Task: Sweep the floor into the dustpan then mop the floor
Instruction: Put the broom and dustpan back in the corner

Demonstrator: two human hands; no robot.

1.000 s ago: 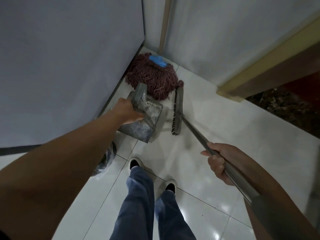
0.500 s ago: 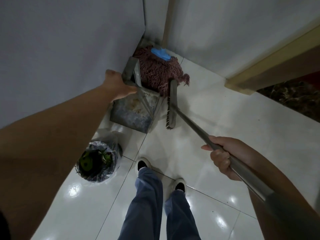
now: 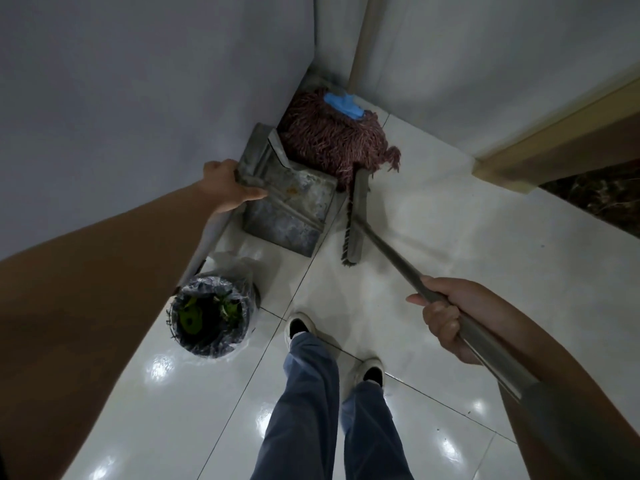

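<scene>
A grey metal dustpan (image 3: pixel 294 209) stands against the left wall near the corner, its mouth facing me. My left hand (image 3: pixel 225 188) grips its handle at the wall side. My right hand (image 3: pixel 446 317) is closed around the long metal handle of a broom; the broom head (image 3: pixel 355 220) rests on the white tiled floor (image 3: pixel 450 220) just right of the dustpan, bristles toward it. In the corner behind both leans a reddish-brown string mop (image 3: pixel 332 133) with a blue collar and a wooden stick.
A small bin (image 3: pixel 211 317) lined with a plastic bag, holding green scraps, stands by the left wall below the dustpan. My feet and blue trousers (image 3: pixel 311 393) are at the bottom centre. A wooden door frame (image 3: pixel 554 133) runs at the right.
My left hand has carried the dustpan from above the floor back to the wall near the corner. The broom head shifted slightly along with it. The bin has come into view.
</scene>
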